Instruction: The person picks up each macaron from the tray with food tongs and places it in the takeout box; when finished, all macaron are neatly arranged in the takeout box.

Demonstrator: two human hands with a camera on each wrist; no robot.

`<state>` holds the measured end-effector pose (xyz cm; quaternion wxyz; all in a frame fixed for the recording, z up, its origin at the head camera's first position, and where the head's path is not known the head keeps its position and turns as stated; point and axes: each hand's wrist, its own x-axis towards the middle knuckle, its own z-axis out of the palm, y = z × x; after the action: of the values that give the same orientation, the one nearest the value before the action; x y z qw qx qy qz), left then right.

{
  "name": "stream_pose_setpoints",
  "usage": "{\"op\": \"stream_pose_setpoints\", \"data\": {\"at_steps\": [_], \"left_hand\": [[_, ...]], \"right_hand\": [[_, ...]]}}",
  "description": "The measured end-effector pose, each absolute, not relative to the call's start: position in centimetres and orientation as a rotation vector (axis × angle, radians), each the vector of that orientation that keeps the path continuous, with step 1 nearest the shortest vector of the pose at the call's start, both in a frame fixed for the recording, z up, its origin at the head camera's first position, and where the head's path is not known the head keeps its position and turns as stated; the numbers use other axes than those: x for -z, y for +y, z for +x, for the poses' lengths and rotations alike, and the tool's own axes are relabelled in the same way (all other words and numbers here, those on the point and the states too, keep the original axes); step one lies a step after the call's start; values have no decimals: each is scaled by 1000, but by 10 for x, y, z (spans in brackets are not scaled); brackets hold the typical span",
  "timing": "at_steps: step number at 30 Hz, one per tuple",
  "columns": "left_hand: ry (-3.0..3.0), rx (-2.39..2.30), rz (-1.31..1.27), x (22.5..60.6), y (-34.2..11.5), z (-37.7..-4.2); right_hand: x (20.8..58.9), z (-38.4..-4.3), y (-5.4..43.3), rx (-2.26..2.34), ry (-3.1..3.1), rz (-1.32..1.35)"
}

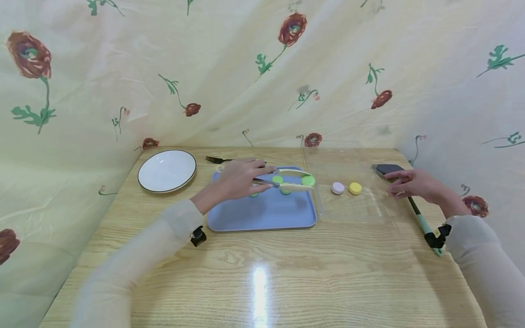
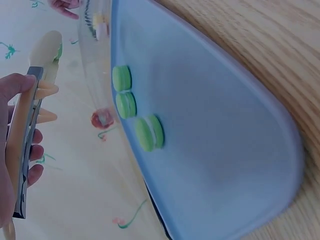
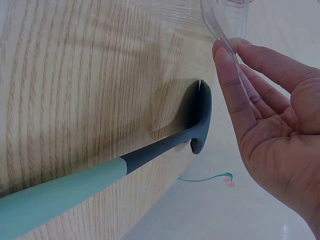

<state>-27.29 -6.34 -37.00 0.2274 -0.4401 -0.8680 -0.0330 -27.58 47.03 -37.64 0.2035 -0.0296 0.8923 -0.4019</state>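
My left hand [image 1: 239,178] holds tongs [image 2: 25,130] with cream-coloured tips, above the blue tray [image 1: 262,218]. Between the tips sits a green macaron [image 1: 308,181], near the tray's right edge; in the left wrist view the tips mostly hide it. Several green macarons [image 2: 150,133] lie on the tray. At the right, my right hand [image 3: 280,100] pinches the rim of a clear plastic container [image 3: 192,20] between thumb and fingers. Inside that container are a lilac macaron [image 1: 338,188] and a yellow macaron [image 1: 355,188].
A turner [image 3: 65,195] with a mint handle and dark head lies on the table beneath my right hand. At the back left stands a white dark-rimmed plate [image 1: 167,171]. A black fork [image 1: 217,160] lies behind the tray. Flowered cloth [image 1: 229,68] hangs around the table.
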Motion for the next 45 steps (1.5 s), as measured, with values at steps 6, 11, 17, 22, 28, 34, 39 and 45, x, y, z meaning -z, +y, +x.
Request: {"op": "stream_pose_setpoints", "data": {"at_steps": [6,11,17,22,28,34,39,45], "left_hand": [[-2404,69,-1253,368,-43,-278],[-2422,43,-1273,368,-27,-281],[-2393,12,-1306,366,-10,-285],[-2414,-48,-1326,363,5,-285],[-2429,-127,-1353,363,27,-288],[-2446,-155,-1370,366,46,-289],[-2462,-184,-1384,370,58,-288],[-2468,-226,-1387,375,70,-286]], "right_hand": [[377,-276,472,1114,2487,-78],[378,-277,472,1113,2486,-79],[377,-277,471,1107,2493,-78],[376,-277,471,1113,2492,-79],[375,-276,471,1110,2497,-91],[377,-278,472,1119,2488,-80],[379,-279,473,1124,2490,-81],[380,-279,475,1132,2485,-80]]}}
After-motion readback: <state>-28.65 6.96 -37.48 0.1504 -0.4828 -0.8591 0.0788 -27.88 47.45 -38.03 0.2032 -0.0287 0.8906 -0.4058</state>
